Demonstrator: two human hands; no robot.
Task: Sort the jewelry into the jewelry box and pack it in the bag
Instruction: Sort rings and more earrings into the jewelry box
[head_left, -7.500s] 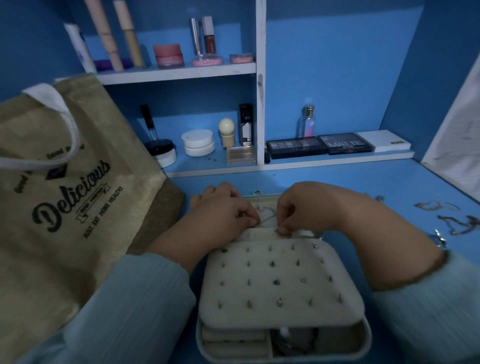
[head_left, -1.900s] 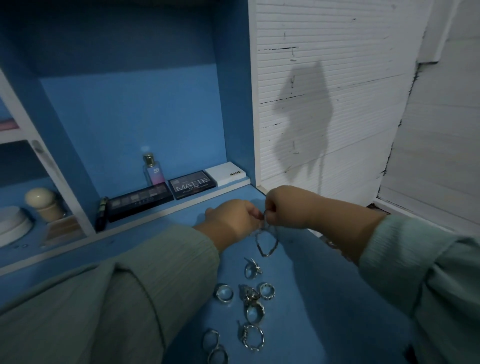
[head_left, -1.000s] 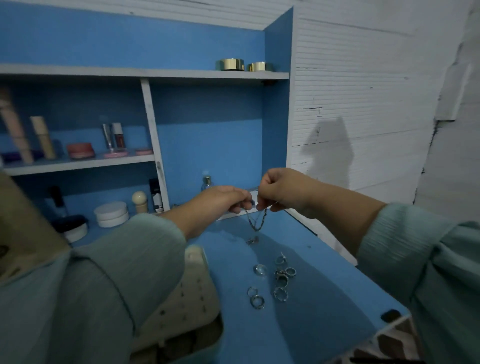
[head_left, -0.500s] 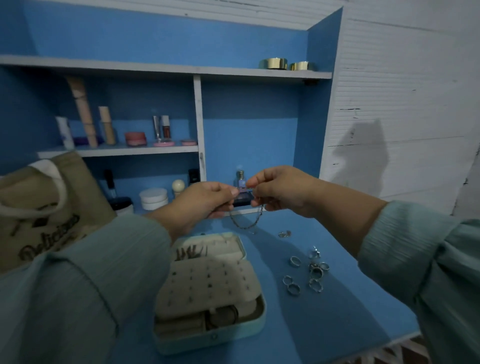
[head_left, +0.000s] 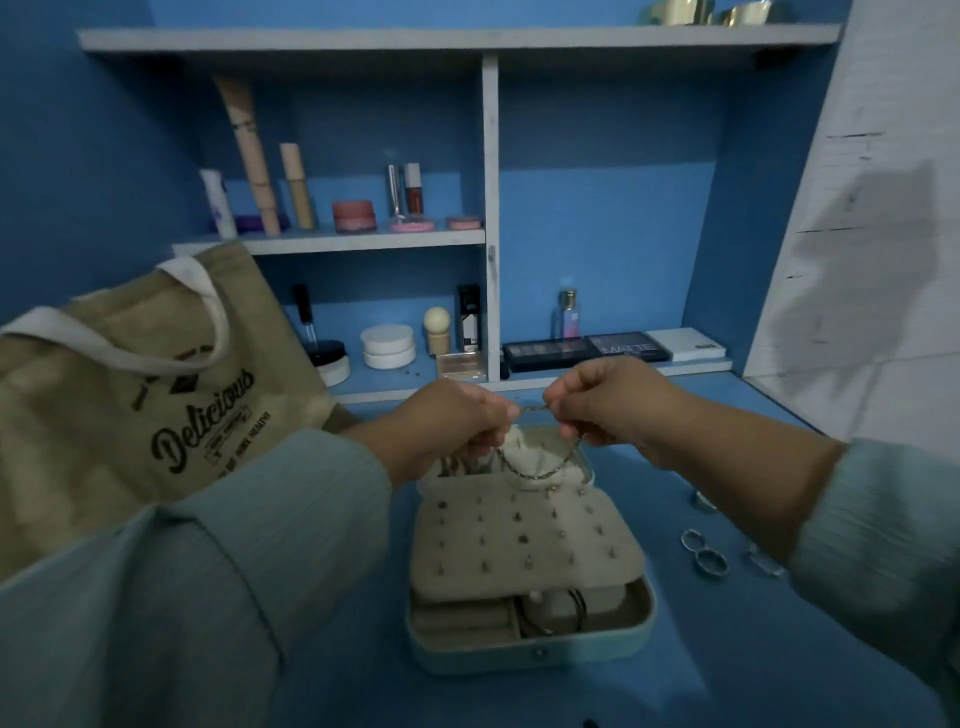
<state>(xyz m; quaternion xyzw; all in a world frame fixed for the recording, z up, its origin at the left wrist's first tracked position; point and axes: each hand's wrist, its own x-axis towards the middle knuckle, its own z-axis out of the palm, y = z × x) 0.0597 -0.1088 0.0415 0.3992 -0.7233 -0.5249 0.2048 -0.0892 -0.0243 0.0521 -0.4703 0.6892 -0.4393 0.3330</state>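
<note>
A thin silver chain (head_left: 535, 470) hangs in a loop between my two hands, over the back of the open jewelry box (head_left: 530, 649). My left hand (head_left: 457, 426) pinches one end and my right hand (head_left: 608, 402) pinches the other. The pale box lies on the blue table, its studded earring panel (head_left: 524, 540) folded over the tray and small compartments showing at the front. Several silver rings (head_left: 704, 556) lie on the table right of the box. A tan jute bag (head_left: 130, 405) printed "Delicious" stands at the left.
Blue shelves behind the box hold cosmetics: tubes (head_left: 249, 156), a pink jar (head_left: 353, 215), a white jar (head_left: 388, 345), a perfume bottle (head_left: 569, 314) and eyeshadow palettes (head_left: 587, 348). A white panelled wall (head_left: 883, 260) closes the right side.
My hands picked the chain up from the table's right side and carried it left, so it now hangs over the open box. The view swung back to the box and bag.
</note>
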